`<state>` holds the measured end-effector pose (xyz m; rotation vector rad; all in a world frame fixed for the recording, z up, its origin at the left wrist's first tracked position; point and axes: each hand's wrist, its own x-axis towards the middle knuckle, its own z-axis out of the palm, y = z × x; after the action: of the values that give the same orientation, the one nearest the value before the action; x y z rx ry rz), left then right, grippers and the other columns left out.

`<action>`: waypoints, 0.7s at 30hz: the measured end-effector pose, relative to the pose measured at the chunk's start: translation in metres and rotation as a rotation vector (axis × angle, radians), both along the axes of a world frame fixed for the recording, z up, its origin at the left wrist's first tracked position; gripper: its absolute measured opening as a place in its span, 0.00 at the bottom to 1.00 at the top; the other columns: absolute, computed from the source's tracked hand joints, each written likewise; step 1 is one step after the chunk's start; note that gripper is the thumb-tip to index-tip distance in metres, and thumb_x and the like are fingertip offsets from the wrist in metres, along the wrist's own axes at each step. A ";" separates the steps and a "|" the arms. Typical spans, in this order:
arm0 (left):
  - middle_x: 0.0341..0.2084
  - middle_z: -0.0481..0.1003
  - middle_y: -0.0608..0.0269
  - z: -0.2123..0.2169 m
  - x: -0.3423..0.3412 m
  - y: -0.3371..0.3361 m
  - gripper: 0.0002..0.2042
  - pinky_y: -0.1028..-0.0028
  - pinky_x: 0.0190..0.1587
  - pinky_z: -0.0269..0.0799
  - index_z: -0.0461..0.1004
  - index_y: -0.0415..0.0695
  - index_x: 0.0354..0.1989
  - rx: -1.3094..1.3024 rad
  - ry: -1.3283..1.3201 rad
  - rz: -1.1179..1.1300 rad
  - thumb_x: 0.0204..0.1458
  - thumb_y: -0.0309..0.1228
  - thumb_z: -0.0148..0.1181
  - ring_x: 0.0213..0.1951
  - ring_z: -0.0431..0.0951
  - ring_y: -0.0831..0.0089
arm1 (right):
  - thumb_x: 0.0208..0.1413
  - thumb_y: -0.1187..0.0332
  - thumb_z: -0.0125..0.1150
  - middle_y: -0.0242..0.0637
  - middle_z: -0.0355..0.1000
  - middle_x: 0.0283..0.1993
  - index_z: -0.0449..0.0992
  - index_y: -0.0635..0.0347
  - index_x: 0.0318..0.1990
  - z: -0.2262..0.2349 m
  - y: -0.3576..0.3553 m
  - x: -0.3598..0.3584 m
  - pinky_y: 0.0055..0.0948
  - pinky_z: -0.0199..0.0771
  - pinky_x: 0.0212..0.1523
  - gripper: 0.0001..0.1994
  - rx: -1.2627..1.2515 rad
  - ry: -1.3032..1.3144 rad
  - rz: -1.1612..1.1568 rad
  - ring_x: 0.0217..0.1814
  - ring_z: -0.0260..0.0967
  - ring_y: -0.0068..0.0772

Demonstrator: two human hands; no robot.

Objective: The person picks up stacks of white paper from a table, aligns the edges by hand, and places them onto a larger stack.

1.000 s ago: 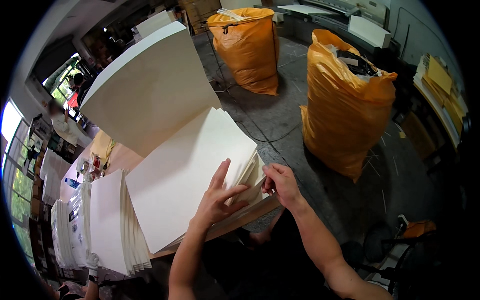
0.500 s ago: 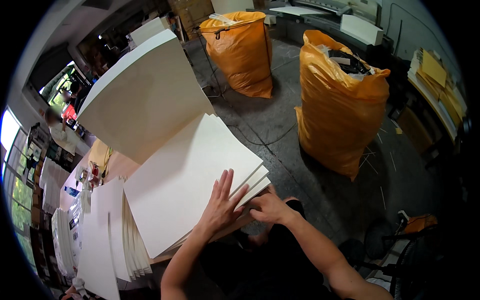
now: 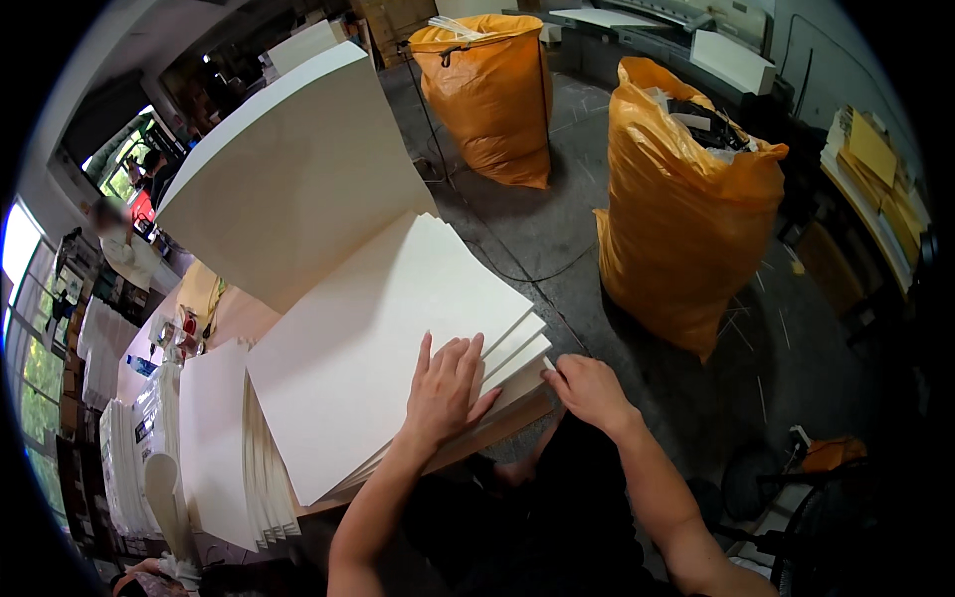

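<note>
Flat and open, the left hand [image 3: 445,390] presses on the fanned stack of large cream paper sheets [image 3: 378,343] on the wooden worktop [image 3: 497,426]; the right hand [image 3: 589,390] pinches its near-right corner. Sheets look partly squared; edges remain stepped.

paper stack [image 3: 378,338]: plain cream-white | two sacks [image 3: 686,209] beyond the stack: orange | floor [image 3: 557,229]: grey | tabletop [image 3: 497,423] edge: brown
</note>
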<state>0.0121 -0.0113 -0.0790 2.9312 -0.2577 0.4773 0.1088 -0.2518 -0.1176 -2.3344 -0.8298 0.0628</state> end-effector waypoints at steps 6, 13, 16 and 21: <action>0.55 0.76 0.52 0.011 0.007 0.013 0.34 0.52 0.68 0.65 0.63 0.41 0.71 -0.073 0.033 -0.052 0.57 0.44 0.63 0.54 0.77 0.56 | 0.66 0.59 0.61 0.46 0.74 0.27 0.70 0.63 0.29 0.019 0.034 -0.008 0.44 0.76 0.34 0.17 0.225 -0.048 -0.040 0.30 0.76 0.50; 0.65 0.69 0.48 0.023 0.006 0.018 0.32 0.59 0.51 0.80 0.64 0.59 0.72 -0.142 0.057 -0.114 0.57 0.30 0.62 0.49 0.81 0.54 | 0.69 0.61 0.59 0.29 0.69 0.20 0.68 0.56 0.26 0.027 0.045 -0.002 0.28 0.72 0.26 0.18 0.603 0.586 -0.121 0.25 0.73 0.25; 0.71 0.60 0.44 0.024 0.008 0.020 0.31 0.58 0.46 0.83 0.71 0.76 0.65 -0.124 0.061 -0.131 0.55 0.25 0.63 0.49 0.83 0.49 | 0.67 0.63 0.60 0.27 0.68 0.19 0.68 0.54 0.24 0.023 0.046 0.003 0.24 0.65 0.21 0.17 0.782 0.745 -0.072 0.21 0.70 0.22; 0.71 0.61 0.44 0.022 0.004 0.028 0.24 0.59 0.48 0.82 0.76 0.74 0.61 -0.147 0.109 -0.101 0.54 0.39 0.67 0.50 0.83 0.49 | 0.67 0.63 0.62 0.28 0.69 0.21 0.70 0.54 0.26 0.031 0.047 0.007 0.21 0.63 0.22 0.16 1.018 1.123 -0.016 0.22 0.70 0.21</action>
<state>0.0162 0.0164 -0.0566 2.7738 -0.3390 0.3069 0.1160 -0.2053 -0.0866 -1.0405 -0.1467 0.6895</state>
